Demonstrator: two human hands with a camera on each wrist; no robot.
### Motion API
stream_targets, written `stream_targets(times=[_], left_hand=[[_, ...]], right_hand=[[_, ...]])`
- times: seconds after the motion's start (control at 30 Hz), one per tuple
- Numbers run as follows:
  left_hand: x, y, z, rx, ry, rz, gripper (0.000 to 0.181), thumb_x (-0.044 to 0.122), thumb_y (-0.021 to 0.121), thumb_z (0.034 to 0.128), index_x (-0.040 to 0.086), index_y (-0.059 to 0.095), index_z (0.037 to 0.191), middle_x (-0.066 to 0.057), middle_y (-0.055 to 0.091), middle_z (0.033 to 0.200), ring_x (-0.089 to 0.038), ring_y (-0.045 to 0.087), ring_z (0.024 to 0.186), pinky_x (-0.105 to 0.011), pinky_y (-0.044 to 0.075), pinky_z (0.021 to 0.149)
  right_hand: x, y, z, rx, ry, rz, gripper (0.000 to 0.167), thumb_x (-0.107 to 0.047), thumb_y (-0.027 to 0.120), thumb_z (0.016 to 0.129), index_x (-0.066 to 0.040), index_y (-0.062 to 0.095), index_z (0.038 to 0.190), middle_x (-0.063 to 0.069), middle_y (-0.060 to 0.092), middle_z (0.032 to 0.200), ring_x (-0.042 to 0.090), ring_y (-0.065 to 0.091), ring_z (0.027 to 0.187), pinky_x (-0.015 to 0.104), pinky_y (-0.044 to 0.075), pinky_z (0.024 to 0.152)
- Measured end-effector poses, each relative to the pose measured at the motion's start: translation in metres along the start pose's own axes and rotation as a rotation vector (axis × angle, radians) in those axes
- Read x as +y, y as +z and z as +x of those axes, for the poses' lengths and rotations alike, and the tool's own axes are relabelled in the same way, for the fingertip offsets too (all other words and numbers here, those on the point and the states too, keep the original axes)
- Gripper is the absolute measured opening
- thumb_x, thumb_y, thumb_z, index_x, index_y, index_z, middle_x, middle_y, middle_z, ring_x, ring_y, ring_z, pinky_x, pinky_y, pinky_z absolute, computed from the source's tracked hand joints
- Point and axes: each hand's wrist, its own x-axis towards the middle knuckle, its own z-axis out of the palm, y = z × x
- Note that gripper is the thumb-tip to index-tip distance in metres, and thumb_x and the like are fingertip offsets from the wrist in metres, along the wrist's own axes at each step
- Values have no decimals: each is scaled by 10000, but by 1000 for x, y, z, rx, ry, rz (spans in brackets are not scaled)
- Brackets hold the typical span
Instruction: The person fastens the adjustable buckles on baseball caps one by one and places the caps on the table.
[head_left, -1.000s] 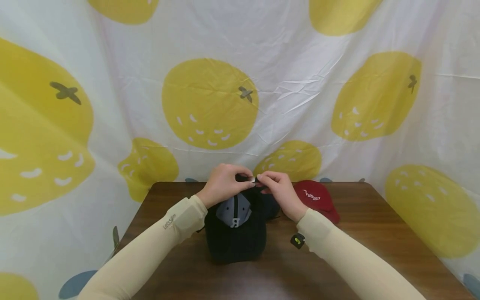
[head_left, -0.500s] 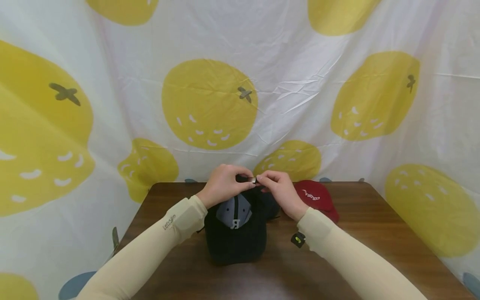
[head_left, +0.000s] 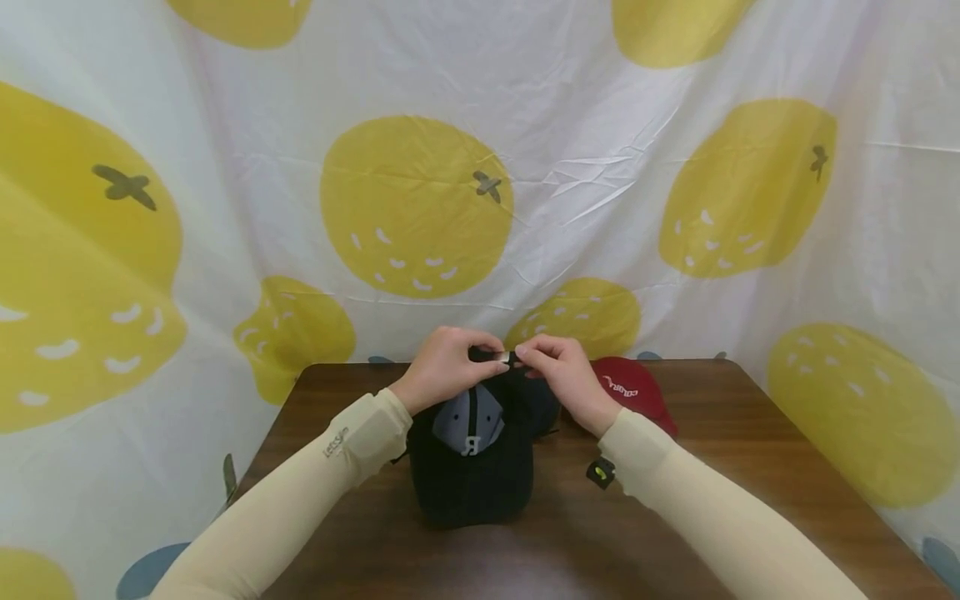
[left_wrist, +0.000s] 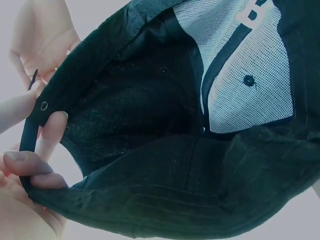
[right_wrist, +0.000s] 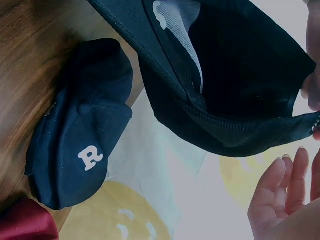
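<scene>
A black cap (head_left: 472,487) with grey mesh front panels and a white letter hangs between my hands, its hollow inside facing me and its brim toward the front. My left hand (head_left: 450,367) pinches the narrow strap (left_wrist: 30,137) at the cap's back. From the other side my right hand (head_left: 568,379) pinches the strap's other part, fingertips close to the left ones. A small metal-rimmed eyelet (left_wrist: 44,106) shows near the fingers in the left wrist view. A pale bit of the strap shows between the hands. The fingers partly hide how its ends meet.
Behind the black cap lies a navy cap (right_wrist: 80,130) with a white R. A red cap (head_left: 626,387) with white lettering sits to the right on the brown wooden table (head_left: 720,483). A lemon-print curtain (head_left: 570,108) hangs behind the table.
My right hand and wrist have shifted very slightly to the right, near the strap. Both hands keep their hold, and the black cap stays almost where it was.
</scene>
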Motion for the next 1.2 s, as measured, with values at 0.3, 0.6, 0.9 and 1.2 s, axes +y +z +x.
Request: stream_targets(times=[0.3, 0.6, 0.9, 1.2], left_hand=[[-1, -2, -2, -1, -17, -30, 86, 259, 804, 875, 215, 777, 943, 139, 707, 889, 0, 635, 808, -258, 519, 745], [-6, -4, -2, 13, -11, -57, 74, 216, 809, 870, 186, 780, 931, 123, 702, 866, -13, 632, 793, -264, 522, 749], [-11, -4, -4, 14, -18, -101, 92, 184, 817, 863, 162, 782, 945, 103, 712, 871, -9, 655, 809, -257, 542, 778], [-10, -6, -6, -5, -83, -170, 159, 183, 821, 858, 123, 794, 1003, 57, 738, 924, -34, 680, 844, -259, 550, 779]], right_hand=[[0, -4, -2, 11, 3, -17, 278, -260, 627, 1012, -8, 743, 1036, 150, 674, 1014, 452, 553, 1059, 452, 504, 916], [1, -8, 0, 35, 2, -39, 285, -259, 631, 1008, 2, 734, 1058, 177, 675, 1051, 370, 609, 1007, 386, 514, 894], [2, -9, 0, 33, 1, -37, 302, -270, 629, 1009, 11, 723, 1067, 229, 652, 1089, 400, 586, 1027, 412, 514, 898], [7, -8, -2, 35, -10, -38, 294, -260, 634, 1007, 11, 730, 1068, 173, 670, 1044, 367, 600, 1011, 419, 508, 904]])
